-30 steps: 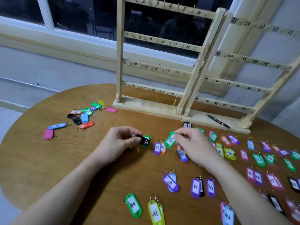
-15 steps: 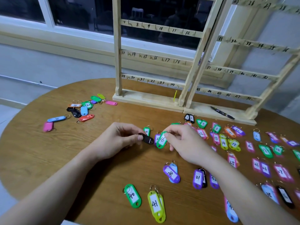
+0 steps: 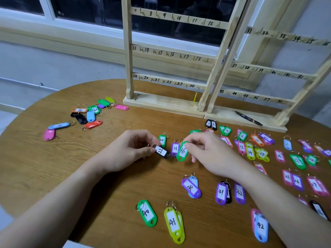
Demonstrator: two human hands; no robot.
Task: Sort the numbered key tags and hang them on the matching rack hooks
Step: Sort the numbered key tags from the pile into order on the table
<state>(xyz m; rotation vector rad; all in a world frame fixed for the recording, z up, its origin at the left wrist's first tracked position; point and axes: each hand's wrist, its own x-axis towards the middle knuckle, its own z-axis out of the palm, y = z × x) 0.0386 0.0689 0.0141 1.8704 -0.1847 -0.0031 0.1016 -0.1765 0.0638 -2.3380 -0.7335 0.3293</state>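
On the round wooden tabletop [image 3: 53, 176] most key tags lie sorted in numbered rows, with an unsorted pile [image 3: 86, 115] at far left. The wooden rack [image 3: 179, 102] holds perhaps one yellow tag, so hanging has barely begun. The left hand [image 3: 132, 151] pinches black tag 22 [image 3: 162, 151]; the right hand [image 3: 213, 154] pinches green tag 16 [image 3: 182, 151].

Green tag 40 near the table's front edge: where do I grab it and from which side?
Pinch the green tag 40 across its long edges near the ring end, coming from above. It lies flat, label up, ring toward the upper left, apart from the yellow tag 41, so both edges look free. The ring itself looks too thin for a sure grip.
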